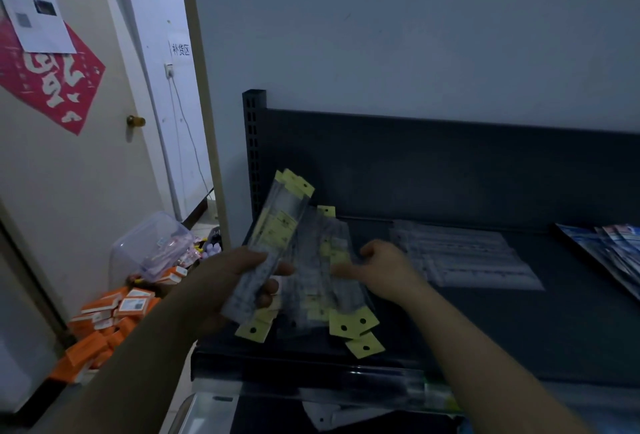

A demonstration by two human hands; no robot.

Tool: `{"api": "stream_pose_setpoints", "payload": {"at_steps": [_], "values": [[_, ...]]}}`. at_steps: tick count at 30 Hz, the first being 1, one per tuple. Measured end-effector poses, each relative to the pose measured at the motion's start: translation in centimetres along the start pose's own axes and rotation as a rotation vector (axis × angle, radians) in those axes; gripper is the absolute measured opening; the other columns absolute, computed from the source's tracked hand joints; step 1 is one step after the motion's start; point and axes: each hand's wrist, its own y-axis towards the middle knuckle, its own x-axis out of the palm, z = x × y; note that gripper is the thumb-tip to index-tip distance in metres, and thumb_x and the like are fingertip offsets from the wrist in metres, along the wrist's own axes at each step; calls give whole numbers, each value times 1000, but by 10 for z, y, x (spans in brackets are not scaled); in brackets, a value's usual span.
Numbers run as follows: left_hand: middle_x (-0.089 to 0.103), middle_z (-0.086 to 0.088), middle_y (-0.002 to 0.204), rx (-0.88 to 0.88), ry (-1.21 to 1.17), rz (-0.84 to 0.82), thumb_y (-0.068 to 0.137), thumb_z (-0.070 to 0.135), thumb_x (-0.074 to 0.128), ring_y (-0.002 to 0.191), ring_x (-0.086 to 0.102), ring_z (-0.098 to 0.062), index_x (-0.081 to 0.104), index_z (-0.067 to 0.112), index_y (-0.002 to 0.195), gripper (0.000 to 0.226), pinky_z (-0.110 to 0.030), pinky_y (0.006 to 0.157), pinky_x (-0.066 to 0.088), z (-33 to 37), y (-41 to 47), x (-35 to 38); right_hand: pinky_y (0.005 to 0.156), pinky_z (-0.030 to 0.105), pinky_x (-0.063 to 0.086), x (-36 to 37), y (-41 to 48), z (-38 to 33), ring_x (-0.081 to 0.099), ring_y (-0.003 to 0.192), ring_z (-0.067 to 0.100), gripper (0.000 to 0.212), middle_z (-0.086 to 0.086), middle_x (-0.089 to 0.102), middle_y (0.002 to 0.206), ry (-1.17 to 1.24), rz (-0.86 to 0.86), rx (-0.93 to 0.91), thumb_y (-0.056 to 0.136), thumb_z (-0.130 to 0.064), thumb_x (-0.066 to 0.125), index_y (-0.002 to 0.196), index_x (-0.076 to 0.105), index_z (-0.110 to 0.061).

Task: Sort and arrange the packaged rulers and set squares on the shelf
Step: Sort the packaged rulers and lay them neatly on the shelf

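Fingers of the left hand [230, 283] curl tight round a bundle of packaged rulers [280, 229], tilted above the left end of the shelf [554, 329]. Beside it, the right hand [384, 267] bends its fingers onto scattered rulers [322, 281] lying on the shelf; whether it pinches one is unclear.

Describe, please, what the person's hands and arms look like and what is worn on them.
The left hand and right hand are ungloved, with no sleeves in view up to the frame edge. No watch, bracelet or ring shows, though dim light could hide small details.
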Motion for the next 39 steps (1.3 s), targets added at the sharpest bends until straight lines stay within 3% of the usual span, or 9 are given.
{"api": "stream_pose_setpoints", "payload": {"at_steps": [5,10,14,18,22,26,31,36,39], "values": [[71,-16,82,-59,4,70,99,17,40,49,55,-15,49,-2,122,31,-24,42,46,-10,4,-6,45,22,30,9,10,-1,41,47,10,46,-4,42,55,-93,48,46,68,-46,78,60,44,-17],[71,-13,82,-64,22,77,99,19,40,51,55,-15,50,-1,123,33,-24,43,46,-14,6,-11,53,22,46,-12,12,6,56,62,14,19,8,61,74,93,23,125,83,-12,69,72,56,-4],[68,-11,78,-115,-2,23,100,30,38,54,52,-15,49,-1,125,41,-24,42,44,-14,5,-9,70,39,58,-32,5,20,66,69,23,11,14,65,86,568,50,33,96,-2,50,103,59,-3],[64,-12,81,-113,11,-22,97,45,40,56,51,-16,50,3,127,53,-24,43,45,-12,8,-6,79,29,55,-54,-1,25,69,86,17,23,2,73,96,208,-262,-263,94,-10,55,109,68,-22],[66,-18,87,-151,38,-110,89,61,39,53,54,-18,61,5,123,69,-23,42,46,-6,12,-4,97,34,49,-54,10,15,66,102,10,21,-9,73,105,-101,-412,-306,86,-19,67,105,73,-27],[66,-22,77,-210,46,-155,85,67,35,48,59,-23,76,1,93,78,-23,39,48,6,10,-6,77,23,50,-67,14,3,65,83,6,22,-4,74,95,-78,-533,-236,86,-9,67,102,75,-23],[69,-18,77,-209,173,-110,79,37,58,45,59,-17,65,-2,100,45,-19,37,46,5,5,-1,79,22,55,-45,19,-10,67,85,6,14,-8,74,86,-91,-271,-324,78,-13,76,86,76,-24],[67,-17,83,-138,90,-95,94,21,45,50,54,-14,58,-8,111,35,-20,41,42,-7,10,-6,82,13,42,-21,32,1,53,96,5,25,-8,56,103,5,428,-493,79,-22,76,100,64,-22],[66,-11,70,-126,-52,-85,96,16,40,48,51,-12,57,-3,101,26,-19,41,39,-10,11,-6,69,8,43,-11,33,5,58,82,3,7,-5,63,91,157,448,-496,86,-17,67,88,63,-22]]}}
